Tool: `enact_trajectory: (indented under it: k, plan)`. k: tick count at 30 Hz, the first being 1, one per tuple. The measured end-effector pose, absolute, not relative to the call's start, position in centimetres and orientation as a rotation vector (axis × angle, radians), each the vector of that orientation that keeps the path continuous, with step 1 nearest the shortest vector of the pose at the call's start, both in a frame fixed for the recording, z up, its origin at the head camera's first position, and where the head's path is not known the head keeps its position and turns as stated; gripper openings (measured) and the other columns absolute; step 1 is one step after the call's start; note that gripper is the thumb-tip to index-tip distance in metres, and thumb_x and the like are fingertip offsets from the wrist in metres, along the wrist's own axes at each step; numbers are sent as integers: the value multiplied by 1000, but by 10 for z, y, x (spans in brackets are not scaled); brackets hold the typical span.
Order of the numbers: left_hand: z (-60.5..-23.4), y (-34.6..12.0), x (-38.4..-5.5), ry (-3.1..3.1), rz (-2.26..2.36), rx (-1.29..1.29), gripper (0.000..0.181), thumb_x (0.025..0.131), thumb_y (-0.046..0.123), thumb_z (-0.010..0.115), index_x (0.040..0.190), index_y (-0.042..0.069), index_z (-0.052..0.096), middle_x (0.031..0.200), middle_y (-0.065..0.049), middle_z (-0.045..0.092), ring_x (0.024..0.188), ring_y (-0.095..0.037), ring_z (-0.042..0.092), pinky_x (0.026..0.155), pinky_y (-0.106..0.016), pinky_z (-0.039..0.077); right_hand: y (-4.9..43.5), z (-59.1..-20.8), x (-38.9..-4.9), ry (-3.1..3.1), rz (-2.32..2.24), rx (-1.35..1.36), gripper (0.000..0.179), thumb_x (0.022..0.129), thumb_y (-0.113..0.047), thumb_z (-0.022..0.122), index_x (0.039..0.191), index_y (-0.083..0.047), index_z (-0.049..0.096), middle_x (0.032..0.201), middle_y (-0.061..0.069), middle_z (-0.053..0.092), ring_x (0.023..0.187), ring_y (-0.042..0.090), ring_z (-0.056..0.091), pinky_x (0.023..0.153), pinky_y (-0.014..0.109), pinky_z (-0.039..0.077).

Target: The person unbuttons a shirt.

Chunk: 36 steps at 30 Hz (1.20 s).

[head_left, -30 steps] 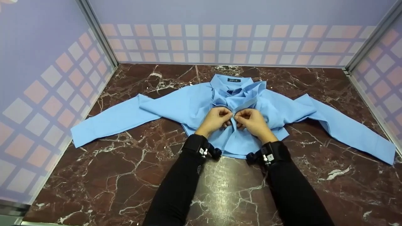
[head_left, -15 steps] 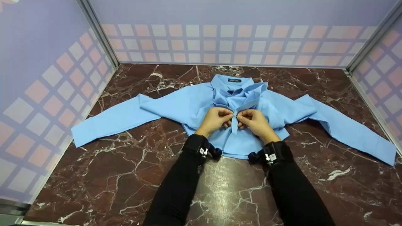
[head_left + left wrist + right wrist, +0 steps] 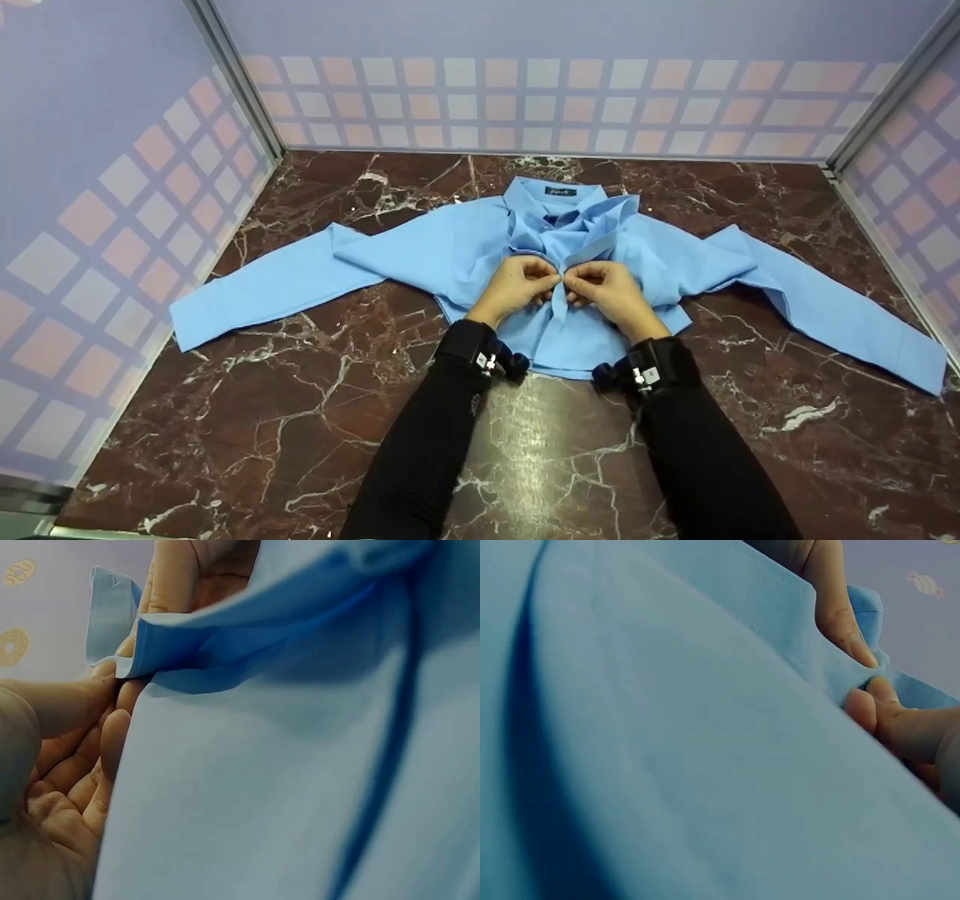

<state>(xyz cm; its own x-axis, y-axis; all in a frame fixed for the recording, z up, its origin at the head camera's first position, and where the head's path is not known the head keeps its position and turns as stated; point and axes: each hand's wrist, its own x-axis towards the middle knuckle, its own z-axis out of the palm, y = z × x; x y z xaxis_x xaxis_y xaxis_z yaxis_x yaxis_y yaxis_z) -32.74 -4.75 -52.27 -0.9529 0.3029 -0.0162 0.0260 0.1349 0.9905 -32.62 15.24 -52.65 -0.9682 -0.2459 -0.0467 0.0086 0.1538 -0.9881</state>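
A light blue long-sleeved shirt (image 3: 465, 247) lies spread on its back, collar (image 3: 517, 193) to the far side. Both hands meet at the middle of its front. My left hand (image 3: 514, 286) pinches the front edge between thumb and fingers. Close beside it, my right hand (image 3: 611, 292) pinches the front band, thumb near the other hand's thumb. In the right wrist view, a small dark spot (image 3: 866, 682) shows between the fingertips; whether it is a button I cannot tell. Cloth covers part of the left hand (image 3: 67, 780) in the left wrist view.
The shirt's sleeves (image 3: 277, 281) stretch out to both sides over the dark red marbled table (image 3: 300, 435). Purple panels (image 3: 540, 30) with a checked pattern stand at the back and both sides. Each wrist wears a black strap (image 3: 664, 364) with a small camera.
The right hand has shifted slightly right and the front band has turned a little between the hands. The left thumb has edged right. Both hands keep their pinch; the sleeves lie as before.
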Motion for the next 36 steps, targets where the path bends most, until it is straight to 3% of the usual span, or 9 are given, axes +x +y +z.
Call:
enact_trajectory:
  k: [16, 22, 36]
  plan:
    - [-524, -47, -329, 2198, 1918, 304, 12, 104, 12, 68, 102, 1, 72, 75, 0, 63, 63, -10, 58, 56, -22, 50, 153, -519, -327, 2214, -1816, -209, 25, 107, -20, 64, 110, 5, 61, 88, 4, 66, 70, 9, 68, 66, 22, 59]
    - [-524, -48, -328, 2194, 1927, 299, 11, 104, 11, 69, 100, 2, 73, 74, 0, 65, 64, -10, 60, 57, -21, 50, 149, -519, -326, 2248, -1765, -303, 25, 102, -10, 70, 117, 9, 61, 92, 4, 68, 71, 9, 70, 66, 24, 61]
    - [-512, -48, -329, 2200, 1841, 266, 12, 108, 9, 60, 99, 2, 65, 79, -2, 64, 63, -9, 63, 54, -21, 50, 164, -505, -322, 2265, -1763, -260, 15, 99, -2, 70, 107, 9, 64, 83, 0, 65, 62, 8, 64, 61, 23, 59]
